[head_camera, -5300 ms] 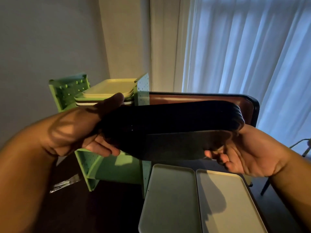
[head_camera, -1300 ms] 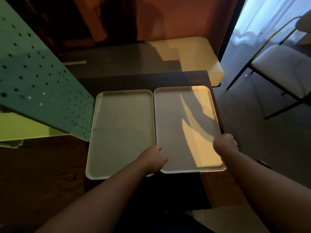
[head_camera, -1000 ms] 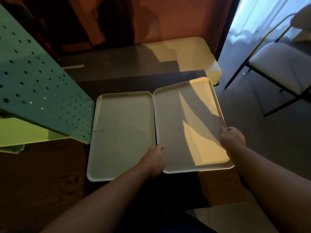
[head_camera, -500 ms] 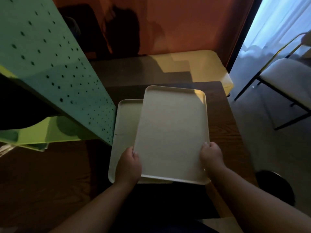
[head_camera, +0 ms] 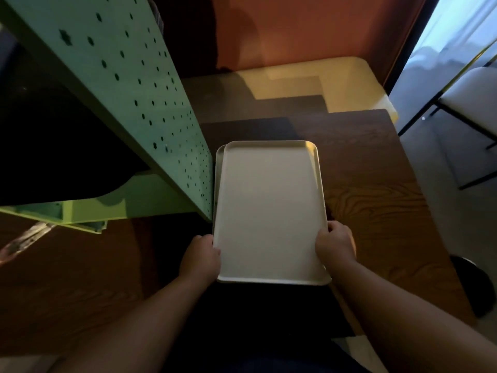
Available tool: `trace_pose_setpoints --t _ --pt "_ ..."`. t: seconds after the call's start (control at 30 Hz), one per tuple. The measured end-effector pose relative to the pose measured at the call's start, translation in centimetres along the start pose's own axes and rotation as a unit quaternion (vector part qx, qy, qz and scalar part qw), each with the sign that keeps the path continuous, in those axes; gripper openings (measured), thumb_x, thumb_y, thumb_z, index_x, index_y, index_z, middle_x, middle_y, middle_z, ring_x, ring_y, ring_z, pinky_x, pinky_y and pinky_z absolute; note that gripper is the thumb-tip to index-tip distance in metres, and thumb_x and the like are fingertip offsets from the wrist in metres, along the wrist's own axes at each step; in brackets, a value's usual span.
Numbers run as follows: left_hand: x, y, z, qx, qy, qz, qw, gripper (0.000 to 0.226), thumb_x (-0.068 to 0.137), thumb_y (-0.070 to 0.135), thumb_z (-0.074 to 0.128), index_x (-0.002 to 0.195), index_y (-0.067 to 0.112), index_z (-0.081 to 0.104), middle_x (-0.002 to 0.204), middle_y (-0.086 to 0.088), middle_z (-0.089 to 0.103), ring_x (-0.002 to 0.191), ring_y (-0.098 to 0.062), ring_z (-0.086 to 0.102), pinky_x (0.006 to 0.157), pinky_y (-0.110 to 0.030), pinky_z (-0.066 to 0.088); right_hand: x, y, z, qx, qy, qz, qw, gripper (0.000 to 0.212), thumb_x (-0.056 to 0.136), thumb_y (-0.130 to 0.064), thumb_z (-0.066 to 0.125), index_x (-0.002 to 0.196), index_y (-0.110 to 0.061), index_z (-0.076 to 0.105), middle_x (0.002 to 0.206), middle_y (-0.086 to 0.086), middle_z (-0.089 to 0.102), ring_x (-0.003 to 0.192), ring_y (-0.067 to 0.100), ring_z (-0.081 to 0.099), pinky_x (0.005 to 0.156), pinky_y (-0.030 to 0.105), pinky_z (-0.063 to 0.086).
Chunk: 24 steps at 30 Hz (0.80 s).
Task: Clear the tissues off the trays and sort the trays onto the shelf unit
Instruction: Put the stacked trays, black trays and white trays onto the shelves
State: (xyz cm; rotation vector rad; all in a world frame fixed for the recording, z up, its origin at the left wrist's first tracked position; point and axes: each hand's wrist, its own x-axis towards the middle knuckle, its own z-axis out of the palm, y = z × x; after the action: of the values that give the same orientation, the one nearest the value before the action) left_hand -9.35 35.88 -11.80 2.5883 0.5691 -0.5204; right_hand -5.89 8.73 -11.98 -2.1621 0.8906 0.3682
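A pale rectangular tray lies stacked on a second pale tray, of which only a thin strip shows at the left. My left hand grips the top tray's left edge near the front corner. My right hand grips its right edge. Both trays rest on the wooden table, just right of the green perforated shelf unit. No tissue shows on the trays.
A dark tray fills the shelf unit's lower level at left. A crumpled clear wrapper lies on the table at far left. A cream bench stands behind the table and a chair at right.
Both hands lifted the right tray, carried it left and set it squarely on the left tray. Earlier a stack of dark trays was held up at the shelf unit.
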Motion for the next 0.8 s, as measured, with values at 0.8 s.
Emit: trace_pose_setpoints --t 0.8 --pt "0.1 0.0 -2.7 -0.255 -0.092 -0.127 0.954 0.050 0.071 0.008 0.060 0.120 0.010 0.068 0.118 -0.014 0.071 0.104 -0.031 0.067 0.097 -0.038 0.052 1.5 -2.5 -3.3 0.034 -0.121 0.112 0.986 0.008 0.088 -0.014 0.070 0.096 -0.011 0.071 0.102 0.012 0.069 0.095 0.026 0.066 0.090 0.047 0.058"
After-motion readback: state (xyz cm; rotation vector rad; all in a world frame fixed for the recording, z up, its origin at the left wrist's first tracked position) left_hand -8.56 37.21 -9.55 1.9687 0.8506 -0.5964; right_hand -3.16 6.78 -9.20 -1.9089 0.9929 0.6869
